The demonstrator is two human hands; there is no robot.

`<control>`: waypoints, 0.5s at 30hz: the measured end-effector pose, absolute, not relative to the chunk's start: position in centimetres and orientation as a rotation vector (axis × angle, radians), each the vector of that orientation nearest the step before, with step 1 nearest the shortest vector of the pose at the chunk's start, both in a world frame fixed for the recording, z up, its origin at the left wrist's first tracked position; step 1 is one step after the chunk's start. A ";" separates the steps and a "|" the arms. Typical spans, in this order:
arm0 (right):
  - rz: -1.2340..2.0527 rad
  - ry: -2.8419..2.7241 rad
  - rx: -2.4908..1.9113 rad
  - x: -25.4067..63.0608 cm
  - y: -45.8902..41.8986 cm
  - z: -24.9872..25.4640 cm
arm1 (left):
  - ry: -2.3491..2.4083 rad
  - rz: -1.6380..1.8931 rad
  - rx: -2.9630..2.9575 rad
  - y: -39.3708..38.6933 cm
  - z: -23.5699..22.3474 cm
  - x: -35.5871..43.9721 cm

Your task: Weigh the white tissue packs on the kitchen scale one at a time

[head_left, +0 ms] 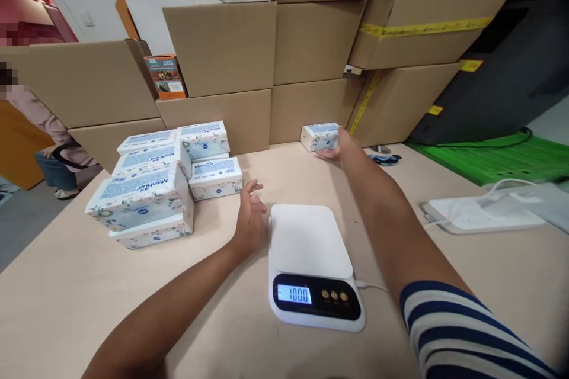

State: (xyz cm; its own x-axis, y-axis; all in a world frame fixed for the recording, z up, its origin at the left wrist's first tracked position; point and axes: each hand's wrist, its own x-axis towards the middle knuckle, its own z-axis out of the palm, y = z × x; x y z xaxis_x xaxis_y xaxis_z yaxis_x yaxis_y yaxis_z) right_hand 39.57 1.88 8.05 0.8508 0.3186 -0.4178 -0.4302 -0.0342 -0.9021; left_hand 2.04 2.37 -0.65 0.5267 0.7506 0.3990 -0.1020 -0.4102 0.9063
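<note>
My right hand [336, 147] reaches to the back of the table and grips a pack of tissues [320, 137] by its right end, fingers beneath it. Beside the left edge of a white digital scale [309, 240], my left hand [251, 219] holds nothing and its fingers are apart. The scale's platform is bare, and its lit display [294, 294] reads 100.0 with a small dash to the left. Several white floral tissue packs [142, 198] lie stacked left of my left hand; the nearest single one is a pack [216, 177] at the stack's right side.
Cardboard boxes [217, 50] form a wall along the back, with an orange printed box [166, 77] among them. To the right are a white power strip [484, 213], a green plastic pallet [493, 157] and a dark blue item [386, 159]. A person [48, 124] is at the far left.
</note>
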 end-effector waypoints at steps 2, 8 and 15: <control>0.683 0.156 -1.450 40.0 2.9 8.1 | 0.574 1.028 1.737 2.4 -0.6 1.9; 0.730 0.343 -1.480 39.8 5.2 8.1 | 0.535 0.964 1.785 2.0 -0.5 1.5; 0.654 0.169 -1.547 37.7 6.3 7.8 | 0.485 0.966 1.851 2.0 -1.2 1.4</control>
